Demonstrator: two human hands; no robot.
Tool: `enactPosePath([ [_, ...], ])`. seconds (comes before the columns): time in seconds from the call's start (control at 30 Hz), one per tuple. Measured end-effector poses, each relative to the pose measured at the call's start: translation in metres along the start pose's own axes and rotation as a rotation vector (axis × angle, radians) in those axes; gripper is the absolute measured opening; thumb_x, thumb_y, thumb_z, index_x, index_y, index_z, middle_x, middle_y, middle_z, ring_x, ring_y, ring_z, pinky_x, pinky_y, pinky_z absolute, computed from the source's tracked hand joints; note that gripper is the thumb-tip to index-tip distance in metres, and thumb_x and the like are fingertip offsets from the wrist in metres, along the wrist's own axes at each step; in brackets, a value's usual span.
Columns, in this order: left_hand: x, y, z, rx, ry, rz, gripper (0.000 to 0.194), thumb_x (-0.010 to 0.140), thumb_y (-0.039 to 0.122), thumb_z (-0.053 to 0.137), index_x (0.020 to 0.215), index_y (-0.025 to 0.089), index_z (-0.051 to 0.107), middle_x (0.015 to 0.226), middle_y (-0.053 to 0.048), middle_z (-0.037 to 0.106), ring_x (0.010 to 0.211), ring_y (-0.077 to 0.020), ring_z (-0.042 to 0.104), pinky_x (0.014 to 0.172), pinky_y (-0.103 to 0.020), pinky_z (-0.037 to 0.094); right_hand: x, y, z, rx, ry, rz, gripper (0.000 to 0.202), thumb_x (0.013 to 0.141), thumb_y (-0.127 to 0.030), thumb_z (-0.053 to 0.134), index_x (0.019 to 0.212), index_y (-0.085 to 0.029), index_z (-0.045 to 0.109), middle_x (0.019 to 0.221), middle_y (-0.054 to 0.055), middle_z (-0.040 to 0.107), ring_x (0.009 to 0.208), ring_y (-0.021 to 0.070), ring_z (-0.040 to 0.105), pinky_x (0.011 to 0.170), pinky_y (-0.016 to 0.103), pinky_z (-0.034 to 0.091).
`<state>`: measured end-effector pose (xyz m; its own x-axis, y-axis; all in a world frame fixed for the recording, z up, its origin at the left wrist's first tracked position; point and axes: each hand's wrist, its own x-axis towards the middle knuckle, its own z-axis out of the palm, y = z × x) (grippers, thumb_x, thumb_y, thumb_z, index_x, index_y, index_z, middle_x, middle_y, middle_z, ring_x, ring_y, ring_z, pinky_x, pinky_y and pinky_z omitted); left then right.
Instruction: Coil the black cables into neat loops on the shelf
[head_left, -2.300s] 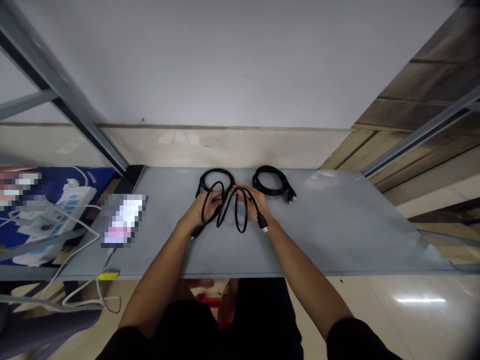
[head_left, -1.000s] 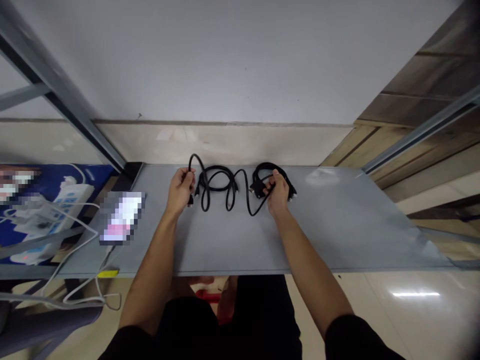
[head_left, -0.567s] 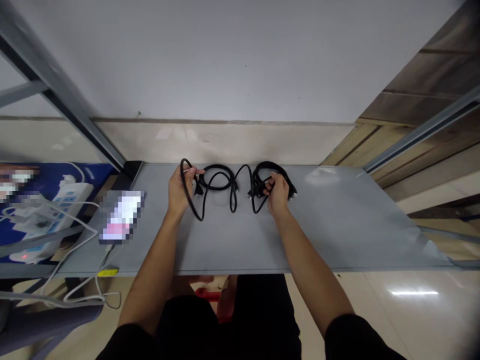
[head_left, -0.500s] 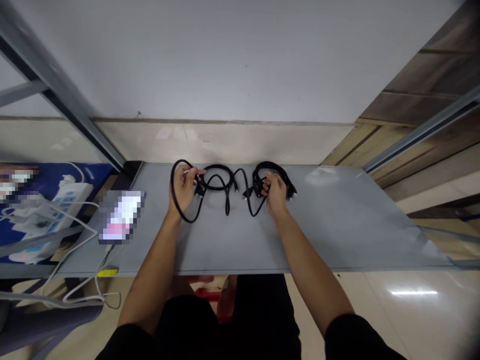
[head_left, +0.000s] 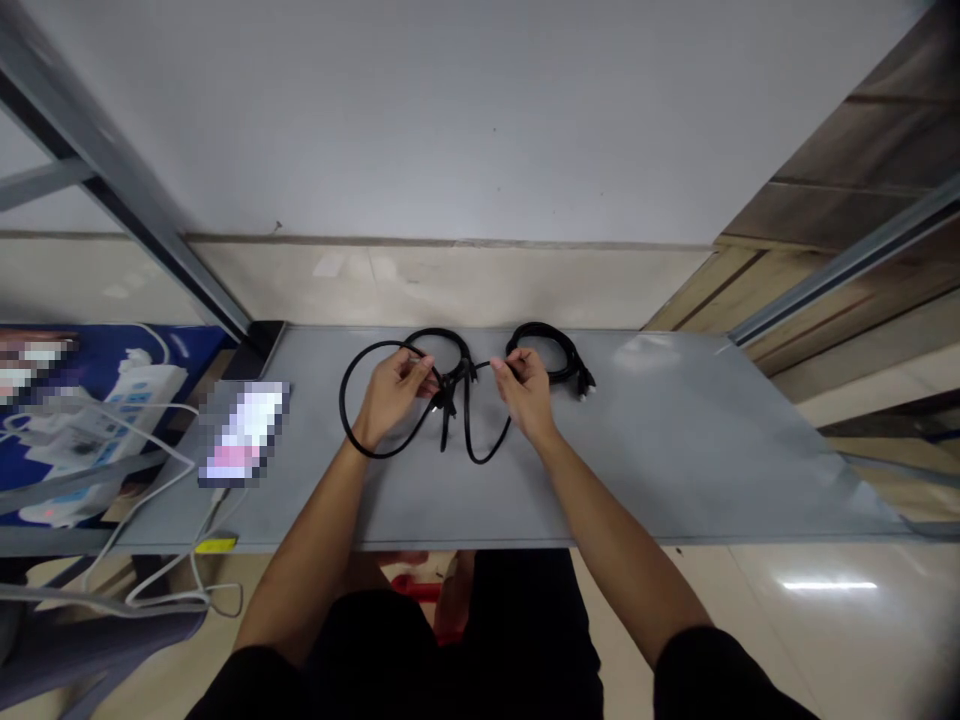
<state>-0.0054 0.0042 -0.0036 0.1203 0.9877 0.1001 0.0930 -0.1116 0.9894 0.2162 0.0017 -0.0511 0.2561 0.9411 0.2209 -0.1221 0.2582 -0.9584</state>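
A black cable [head_left: 345, 415] is stretched between my two hands over the grey shelf. My left hand [head_left: 394, 388] is closed on it, with a large loop hanging around the wrist and connector plugs just right of the fingers. My right hand [head_left: 526, 388] pinches another stretch of the same cable, which sags in a loop between the hands. Behind my left hand lies a coiled part of black cable [head_left: 442, 333]; whether it belongs to the held one I cannot tell. A separate bundle of coiled black cables [head_left: 566, 345] rests beyond my right hand, plugs pointing right.
The grey shelf [head_left: 675, 460] runs against a tiled wall between metal posts. On its left end a phone [head_left: 244, 432] with a blurred screen is plugged into a white cord. A white power strip [head_left: 112, 435] lies on a blue surface at far left.
My right hand has moved left, away from the coiled bundle, and my left hand slightly right. The hands are closer together, and the loop around my left wrist looks wider.
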Motion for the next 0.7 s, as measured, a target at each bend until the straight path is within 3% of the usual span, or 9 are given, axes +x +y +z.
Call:
enactPosePath([
  [0.1,-0.002,0.002,0.000,0.072,-0.116,0.010,0.054,0.085,0.069,0.084,0.094,0.017,0.071,0.084,-0.005,0.077,0.079,-0.0193,0.076,0.075,-0.031,0.063,-0.011,-0.004,0.010,0.008,0.010,-0.018,0.073,0.074,-0.083,0.087,0.080,-0.028,0.039,0.060,-0.010,0.048,0.048,0.0081,0.038,0.044,0.023,0.031],
  [0.23,-0.005,0.004,-0.004,0.084,-0.296,0.030,0.048,0.079,0.054,0.093,0.102,0.017,0.072,0.100,-0.008,0.079,0.090,-0.0222,0.078,0.080,-0.033,0.062,-0.022,-0.008,0.010,-0.179,-0.040,-0.136,0.072,0.091,-0.080,0.075,0.063,-0.027,0.035,0.058,-0.005,0.046,0.048,0.0107,0.044,0.046,0.027,0.038],
  [0.33,-0.004,0.003,-0.005,0.058,-0.364,0.046,0.046,0.080,0.048,0.093,0.107,0.017,0.073,0.110,-0.011,0.079,0.096,-0.0249,0.079,0.084,-0.036,0.064,-0.023,-0.003,0.009,-0.328,-0.095,-0.234,0.065,0.098,-0.073,0.069,0.059,-0.025,0.049,0.072,0.002,0.059,0.060,0.0150,0.056,0.054,0.031,0.051],
  [0.43,-0.002,-0.001,-0.007,0.065,-0.368,0.087,0.043,0.085,0.047,0.088,0.112,0.017,0.075,0.114,-0.012,0.080,0.102,-0.0264,0.078,0.093,-0.040,0.064,-0.022,0.006,0.009,-0.434,-0.230,-0.269,0.041,0.093,-0.063,0.077,0.079,-0.024,0.076,0.112,0.013,0.073,0.098,0.0254,0.073,0.084,0.041,0.066],
  [0.53,0.000,-0.004,-0.011,0.017,-0.400,0.079,0.041,0.085,0.043,0.089,0.114,0.016,0.077,0.114,-0.013,0.080,0.102,-0.0270,0.077,0.090,-0.038,0.064,-0.020,0.011,0.006,-0.483,-0.350,-0.278,0.027,0.085,-0.051,0.086,0.086,-0.024,0.082,0.132,0.016,0.072,0.125,0.0331,0.070,0.114,0.053,0.057],
  [0.63,-0.002,-0.001,-0.015,-0.064,-0.451,0.071,0.045,0.086,0.040,0.091,0.121,0.015,0.077,0.107,-0.013,0.081,0.099,-0.0274,0.078,0.085,-0.036,0.061,-0.017,0.004,0.000,-0.411,-0.449,-0.239,0.029,0.085,-0.047,0.083,0.071,-0.024,0.072,0.127,0.014,0.076,0.122,0.0319,0.072,0.110,0.050,0.057],
  [0.7,-0.005,0.003,-0.016,-0.080,-0.486,0.077,0.050,0.088,0.043,0.092,0.127,0.015,0.077,0.103,-0.013,0.082,0.097,-0.0266,0.078,0.082,-0.033,0.060,-0.016,-0.005,-0.004,-0.323,-0.525,-0.151,0.037,0.085,-0.048,0.081,0.064,-0.024,0.063,0.108,0.010,0.079,0.108,0.0289,0.074,0.096,0.044,0.059],
])
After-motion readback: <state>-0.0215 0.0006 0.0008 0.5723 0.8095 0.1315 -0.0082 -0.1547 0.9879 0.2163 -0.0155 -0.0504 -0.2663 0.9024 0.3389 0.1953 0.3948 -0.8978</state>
